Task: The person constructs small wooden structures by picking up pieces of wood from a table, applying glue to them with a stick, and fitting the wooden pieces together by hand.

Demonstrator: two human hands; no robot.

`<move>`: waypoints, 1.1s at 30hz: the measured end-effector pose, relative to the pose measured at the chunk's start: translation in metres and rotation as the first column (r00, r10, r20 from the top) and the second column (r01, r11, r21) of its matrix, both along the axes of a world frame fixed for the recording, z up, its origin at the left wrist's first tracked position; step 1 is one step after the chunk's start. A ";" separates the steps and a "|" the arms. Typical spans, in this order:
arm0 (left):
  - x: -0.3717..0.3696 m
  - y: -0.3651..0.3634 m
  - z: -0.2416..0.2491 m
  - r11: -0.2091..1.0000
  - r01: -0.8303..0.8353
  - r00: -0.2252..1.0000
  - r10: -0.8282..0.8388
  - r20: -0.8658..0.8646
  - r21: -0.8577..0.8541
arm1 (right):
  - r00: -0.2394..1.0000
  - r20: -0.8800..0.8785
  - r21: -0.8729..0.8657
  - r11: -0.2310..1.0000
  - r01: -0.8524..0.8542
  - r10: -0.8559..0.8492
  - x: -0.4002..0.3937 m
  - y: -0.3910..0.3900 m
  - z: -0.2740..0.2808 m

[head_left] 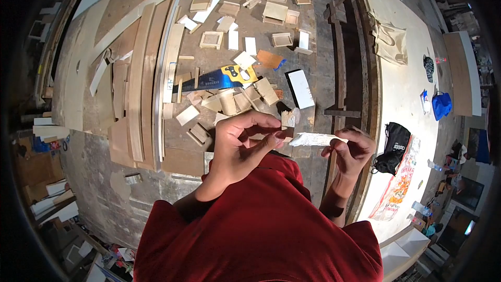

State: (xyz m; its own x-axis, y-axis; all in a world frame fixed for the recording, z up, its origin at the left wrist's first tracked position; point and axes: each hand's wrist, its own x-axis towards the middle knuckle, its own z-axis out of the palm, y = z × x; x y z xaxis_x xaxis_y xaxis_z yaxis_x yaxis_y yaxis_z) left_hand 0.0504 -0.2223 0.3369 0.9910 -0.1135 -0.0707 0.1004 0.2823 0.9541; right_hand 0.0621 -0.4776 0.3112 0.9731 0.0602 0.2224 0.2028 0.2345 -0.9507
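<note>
My left hand (242, 138) pinches a small pale wooden piece (287, 119) between thumb and fingertips, close in front of the red shirt. A whitish, crumpled-looking smear or wrap (296, 116) shows on the far edge of that piece. My right hand (353, 152) grips one end of a flat white strip (315, 139) with a rough surface, and the strip's other end points left, right beside the wooden piece. Beyond the hands, small wood offcuts (228, 102) and a handsaw (214, 79) with a blue blade and yellow handle lie on the worktable.
Several small wooden box frames (211, 39) are scattered across the table. A white block with a black side (300, 89) lies near its right part. Long boards (148, 73) line the left. On the pale board at right rest a black bag (395, 146) and a cloth bag (390, 43).
</note>
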 end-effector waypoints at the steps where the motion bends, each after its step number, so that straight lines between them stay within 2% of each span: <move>1: 0.000 0.000 0.000 1.000 0.000 1.000 0.000 0.000 0.000 | 0.999 0.033 -0.006 0.999 0.032 -0.032 0.000 0.001 0.000; 5: 0.001 0.000 0.000 0.997 0.020 0.998 -0.025 -0.059 -0.075 | 0.992 0.048 0.012 0.993 0.115 -0.116 -0.005 0.005 0.001; 12: 0.004 0.002 0.001 0.955 0.059 0.976 -0.116 -0.182 -0.290 | 0.990 0.014 0.023 0.990 0.143 -0.143 -0.008 0.007 0.004; 15: 0.005 0.005 -0.001 0.945 0.091 0.965 -0.161 -0.205 -0.314 | 0.990 0.013 0.028 0.990 0.139 -0.140 -0.009 0.005 0.003; 18: 0.005 0.005 -0.005 0.927 0.098 0.962 -0.181 -0.203 -0.361 | 0.986 0.095 -0.071 0.987 0.141 -0.134 -0.008 0.002 0.001; 20: 0.006 0.005 -0.001 0.926 0.094 0.959 -0.182 -0.216 -0.365 | 0.959 0.247 -0.113 0.979 0.172 -0.140 -0.003 0.002 0.003; 23: 0.006 0.005 0.002 0.930 0.090 0.961 -0.175 -0.212 -0.358 | 0.944 0.290 -0.184 0.959 0.215 -0.156 -0.002 -0.002 0.000; 30: 0.006 0.005 0.005 0.958 0.084 0.984 -0.123 -0.131 -0.273 | 0.969 0.222 -0.276 0.946 0.170 -0.109 -0.004 -0.004 0.010; 32: 0.005 0.005 0.005 0.964 0.065 0.987 -0.100 -0.124 -0.258 | 0.949 0.311 -0.380 0.910 0.164 -0.041 -0.002 -0.004 0.012; 33: 0.005 0.004 0.005 0.969 0.047 0.990 -0.078 -0.115 -0.244 | 0.949 0.311 -0.380 0.910 0.164 -0.041 -0.002 -0.003 0.015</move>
